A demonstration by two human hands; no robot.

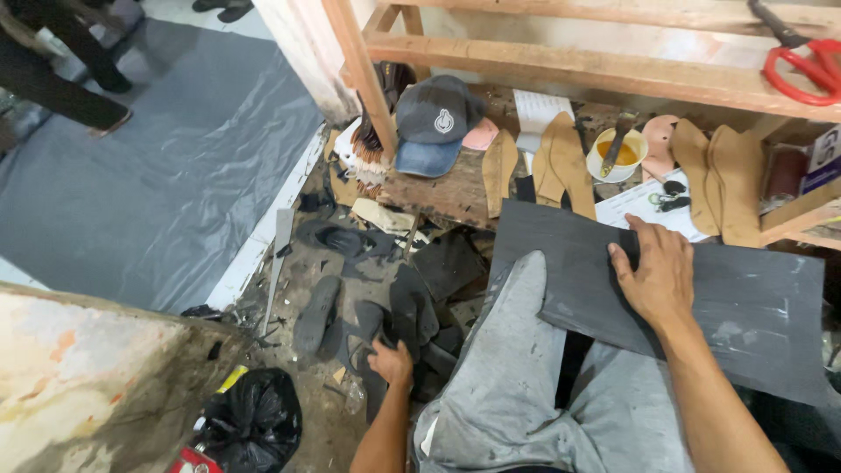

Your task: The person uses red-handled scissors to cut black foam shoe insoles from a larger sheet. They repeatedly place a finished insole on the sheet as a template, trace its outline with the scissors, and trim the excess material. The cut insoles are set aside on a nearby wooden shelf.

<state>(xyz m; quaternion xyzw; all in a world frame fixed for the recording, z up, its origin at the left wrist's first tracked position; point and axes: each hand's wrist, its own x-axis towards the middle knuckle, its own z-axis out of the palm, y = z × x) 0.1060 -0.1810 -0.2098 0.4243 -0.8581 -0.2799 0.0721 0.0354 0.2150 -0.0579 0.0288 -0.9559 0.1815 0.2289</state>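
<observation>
My right hand (655, 273) lies flat on a large dark grey rubber sheet (753, 302) that rests across my lap and the low workbench. My left hand (392, 361) reaches down to the floor beside my knee, its fingers closing on a dark rubber offcut (372, 346) in a pile of black scraps (412, 315). My legs in grey trousers (517, 385) fill the lower middle of the view.
On the wooden bench (442, 194) lie a dark cap (434, 118), several tan shoe insoles (561, 162) and a white bowl of yellow glue (617, 154) with a brush. Red scissors (802, 61) sit on the shelf. A black bag (254, 420) lies low left. Another person's legs (61, 83) stand top left.
</observation>
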